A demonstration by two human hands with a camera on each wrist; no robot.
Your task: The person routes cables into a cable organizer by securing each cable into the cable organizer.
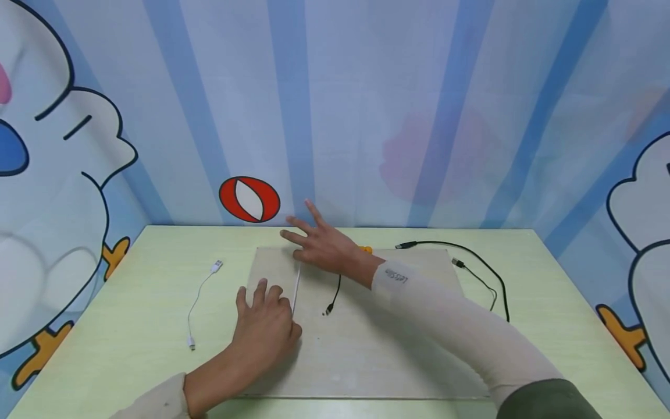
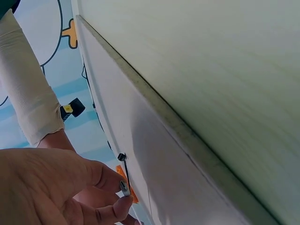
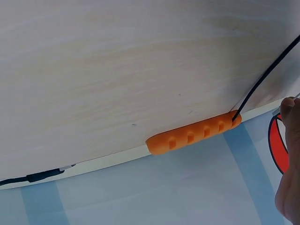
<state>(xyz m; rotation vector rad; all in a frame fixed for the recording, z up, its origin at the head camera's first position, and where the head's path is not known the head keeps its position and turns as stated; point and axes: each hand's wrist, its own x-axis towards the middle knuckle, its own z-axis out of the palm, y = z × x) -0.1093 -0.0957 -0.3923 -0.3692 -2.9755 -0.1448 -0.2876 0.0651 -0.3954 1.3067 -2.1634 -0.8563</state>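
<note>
Left hand [image 1: 266, 326] pinches a slim white cable [image 1: 296, 288], metal plug [image 2: 124, 188] showing; right hand [image 1: 328, 247] pinches its far end. Cable straight between them, over pale board [image 1: 377, 366]. Orange notched holder [image 3: 194, 133] at board's far edge, black cable [image 3: 265, 77] at its end notch. Second white cable [image 1: 196, 299] on tabletop [image 1: 152, 302], left. Right sleeve [image 1: 445, 314] reads "LetsSlim".

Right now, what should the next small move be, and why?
Probably bring the right hand, with the white cable, toward the orange cable holder. The left hand and right hand pinch the cable, which runs straight between them beside the holder; a black cable meets one end of the holder, while other notches look bare.
</note>
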